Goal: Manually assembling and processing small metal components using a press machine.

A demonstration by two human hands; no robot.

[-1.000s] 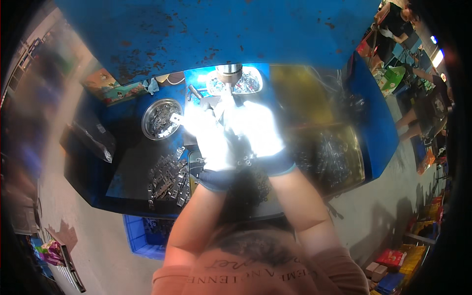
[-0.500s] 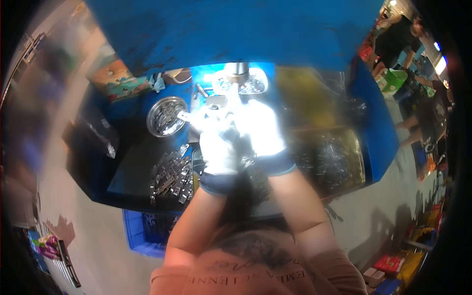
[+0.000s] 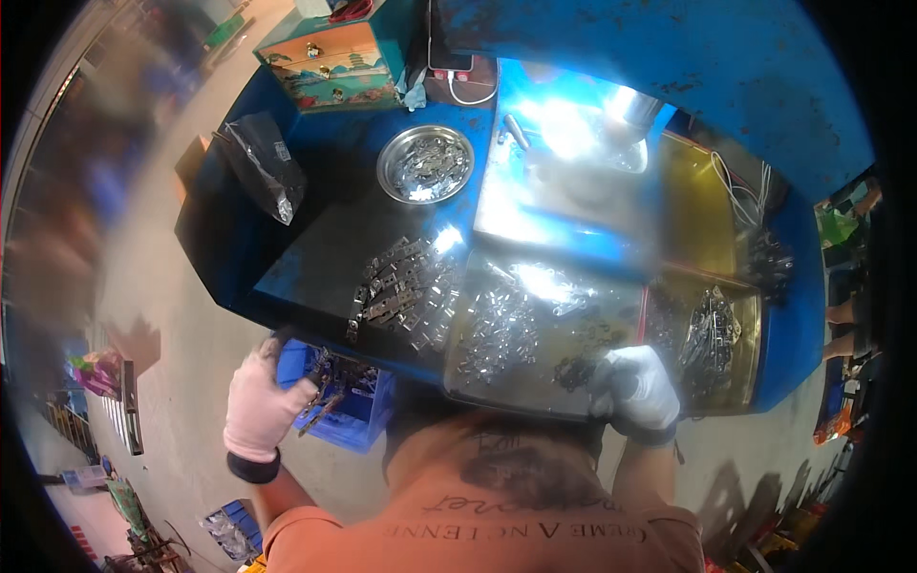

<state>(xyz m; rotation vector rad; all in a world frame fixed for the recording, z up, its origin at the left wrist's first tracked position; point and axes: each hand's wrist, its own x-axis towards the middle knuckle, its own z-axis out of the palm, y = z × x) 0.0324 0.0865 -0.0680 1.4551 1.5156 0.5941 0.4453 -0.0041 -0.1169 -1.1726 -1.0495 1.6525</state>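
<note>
My left hand (image 3: 258, 406), in a white glove with dark fingertips and cuff, hangs beside the blue plastic bin (image 3: 377, 415). Its thumb and fingers are apart, with the thumb next to metal pieces (image 3: 330, 393) at the bin's rim. My right hand (image 3: 645, 390), gloved alike, reaches the near edge of a shallow tray (image 3: 449, 368). Its fingers curl together at a pile of small dark ring-like parts (image 3: 573, 373); what they grip, if anything, is hidden. Small shiny metal parts (image 3: 501, 329) are heaped in the same tray.
Flat metal pieces (image 3: 406, 286) lie loose on the blue bench. Behind them stands a round steel bowl (image 3: 383, 181) of small parts. A machine's metal cylinder (image 3: 632, 107) hangs under the blue housing (image 3: 707, 48). A yellowish tray (image 3: 752, 358) and black plastic bag (image 3: 263, 162) flank the work area.
Both hands have left the bright spot under the machine and separated: the left down to the blue bin, the right to the tray's near edge. The view has shifted left.
</note>
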